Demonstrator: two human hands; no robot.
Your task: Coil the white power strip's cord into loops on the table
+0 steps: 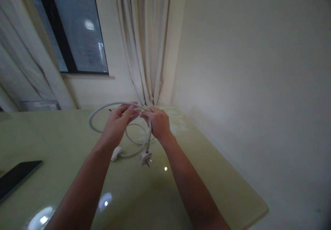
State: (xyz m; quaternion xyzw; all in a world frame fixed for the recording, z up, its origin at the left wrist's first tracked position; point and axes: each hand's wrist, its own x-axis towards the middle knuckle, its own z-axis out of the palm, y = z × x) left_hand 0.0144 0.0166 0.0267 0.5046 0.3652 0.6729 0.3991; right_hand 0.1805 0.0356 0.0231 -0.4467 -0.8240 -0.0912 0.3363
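A pale power cord [94,114] is looped between my two hands above the table. My right hand [159,121] is closed around the cord near its plug end. From that hand the white plug [145,158] hangs down, its metal pins showing. My left hand [117,121] is closed on the loop, thumb and fingers meeting on the cord close to my right fingertips. More cord curls below and between the hands. Its other end, a white connector [116,153], rests on the table beside my left wrist and is partly hidden by it.
The table [196,185] has a shiny greenish cover with light reflections. A dark flat device [19,176] lies at the left. Behind stand a window [77,26] and cream curtains [147,40]. A pale wall [253,71] borders the table's right side.
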